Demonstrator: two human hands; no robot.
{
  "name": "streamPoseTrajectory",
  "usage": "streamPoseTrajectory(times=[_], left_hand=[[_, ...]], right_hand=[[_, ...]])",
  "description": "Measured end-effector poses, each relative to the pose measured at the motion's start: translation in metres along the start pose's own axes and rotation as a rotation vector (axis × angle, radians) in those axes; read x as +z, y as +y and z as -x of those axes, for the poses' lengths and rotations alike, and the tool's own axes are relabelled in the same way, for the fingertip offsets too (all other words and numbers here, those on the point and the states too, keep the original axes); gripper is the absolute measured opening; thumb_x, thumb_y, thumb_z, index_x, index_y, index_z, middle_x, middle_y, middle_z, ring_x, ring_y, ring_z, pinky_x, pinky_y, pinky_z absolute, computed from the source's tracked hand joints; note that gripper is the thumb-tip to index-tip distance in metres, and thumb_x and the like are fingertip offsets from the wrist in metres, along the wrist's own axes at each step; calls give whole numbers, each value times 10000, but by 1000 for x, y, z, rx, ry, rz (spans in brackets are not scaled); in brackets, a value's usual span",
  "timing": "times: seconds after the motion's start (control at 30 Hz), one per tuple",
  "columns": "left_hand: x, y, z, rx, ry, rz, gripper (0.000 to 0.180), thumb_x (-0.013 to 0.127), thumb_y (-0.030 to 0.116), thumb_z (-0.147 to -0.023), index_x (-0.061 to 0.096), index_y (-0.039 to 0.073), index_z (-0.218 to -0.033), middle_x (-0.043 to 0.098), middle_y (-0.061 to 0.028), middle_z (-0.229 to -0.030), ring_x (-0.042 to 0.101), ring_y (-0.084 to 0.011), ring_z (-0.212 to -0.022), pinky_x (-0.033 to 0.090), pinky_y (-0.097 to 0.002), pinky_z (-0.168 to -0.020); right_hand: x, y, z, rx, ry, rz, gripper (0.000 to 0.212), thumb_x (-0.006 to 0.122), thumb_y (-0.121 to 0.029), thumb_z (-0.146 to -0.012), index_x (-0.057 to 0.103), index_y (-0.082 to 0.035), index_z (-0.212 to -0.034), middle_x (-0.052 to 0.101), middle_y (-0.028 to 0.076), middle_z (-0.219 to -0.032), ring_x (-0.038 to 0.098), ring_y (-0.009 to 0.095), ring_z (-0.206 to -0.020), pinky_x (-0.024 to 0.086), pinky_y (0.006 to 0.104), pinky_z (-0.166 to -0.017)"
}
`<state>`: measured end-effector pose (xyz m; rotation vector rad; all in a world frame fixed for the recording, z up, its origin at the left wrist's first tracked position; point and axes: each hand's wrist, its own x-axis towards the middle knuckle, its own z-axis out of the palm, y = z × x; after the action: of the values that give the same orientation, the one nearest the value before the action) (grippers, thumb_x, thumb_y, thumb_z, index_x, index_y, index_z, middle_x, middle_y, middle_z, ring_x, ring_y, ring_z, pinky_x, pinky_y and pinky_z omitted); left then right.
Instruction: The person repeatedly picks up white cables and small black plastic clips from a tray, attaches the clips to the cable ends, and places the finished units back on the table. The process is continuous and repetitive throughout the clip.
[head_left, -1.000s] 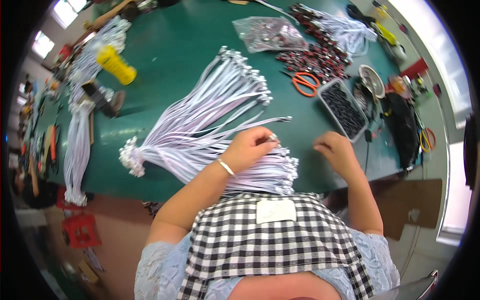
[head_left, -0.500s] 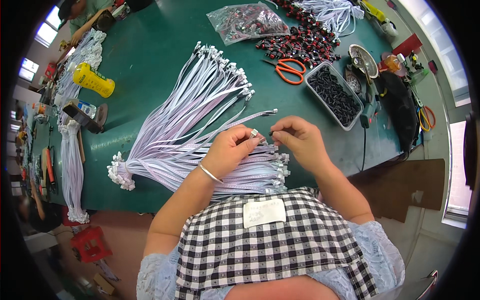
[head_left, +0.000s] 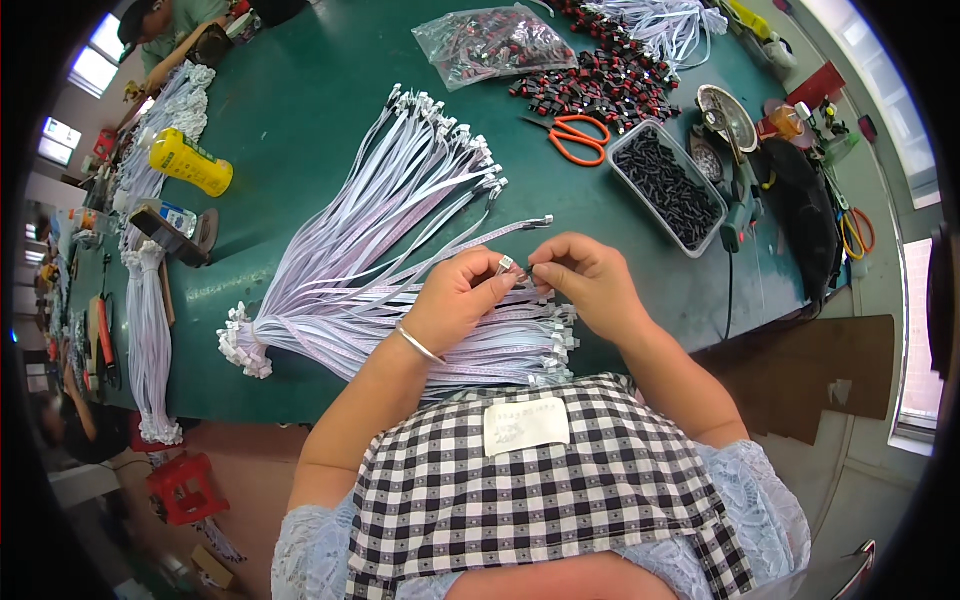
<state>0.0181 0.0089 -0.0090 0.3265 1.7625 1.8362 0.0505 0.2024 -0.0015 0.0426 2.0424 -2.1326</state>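
Note:
Near the front of the green table, my left hand (head_left: 468,293) is closed on the end of a flat white cable, whose small white connector (head_left: 505,264) pokes up between thumb and forefinger. Close beside it, my right hand (head_left: 583,277) pinches a tiny dark piece against that cable end; most of the piece is hidden by my fingertips. Under both hands fans a large bundle of flat white cables (head_left: 330,270), tied at its left end. One cable with a dark sleeve by its tip (head_left: 537,224) lies just beyond my hands.
A clear plastic tub (head_left: 668,186) of black sleeves stands at the right. Orange-handled scissors (head_left: 580,140), a heap of red-and-black connectors (head_left: 610,90) and a plastic bag (head_left: 495,45) lie behind. At left are a yellow bottle (head_left: 190,162) and another cable bundle (head_left: 150,340). A co-worker (head_left: 180,40) sits far left.
My right hand has moved left, bringing the small dark piece from a short gap away up to the cable end. My left hand has stayed almost in place.

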Motion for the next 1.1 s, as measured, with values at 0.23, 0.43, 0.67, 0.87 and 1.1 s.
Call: streamPoseTrajectory(times=[0.23,0.43,0.67,0.87,1.1], left_hand=[[1,0,0,7,18,-11,104,601,96,-884,625,8,-933,549,15,-804,496,-42,-637,420,-182,-571],[0,-2,0,4,23,-4,108,605,92,-883,625,3,-941,547,12,-818,501,-43,-639,425,-184,-571],[2,-2,0,36,41,-7,109,606,87,-885,625,-3,-943,531,12,-829,507,-47,-636,422,-182,-564],[3,-7,-1,61,43,-62,104,613,85,-881,623,-6,-931,525,5,-826,517,-50,-638,424,-183,-561],[0,-7,-4,109,65,-164,155,633,121,-864,633,-14,-940,532,-16,-797,509,-79,-637,423,-228,-558]], right_hand=[[5,-2,1,-95,30,98,85,624,-24,-845,638,17,-918,589,42,-862,594,91,-713,480,222,-634],[5,-2,1,-132,46,185,87,627,-5,-826,641,16,-909,591,51,-856,598,100,-719,478,228,-637],[11,-1,-1,-204,104,189,84,629,0,-818,646,7,-900,602,57,-859,592,110,-710,476,234,-632],[10,-1,-2,-212,105,214,90,635,5,-807,645,3,-896,606,57,-830,590,121,-697,471,243,-619],[4,-8,-7,-284,25,441,84,619,36,-799,627,31,-883,598,65,-862,592,125,-708,479,237,-627]])
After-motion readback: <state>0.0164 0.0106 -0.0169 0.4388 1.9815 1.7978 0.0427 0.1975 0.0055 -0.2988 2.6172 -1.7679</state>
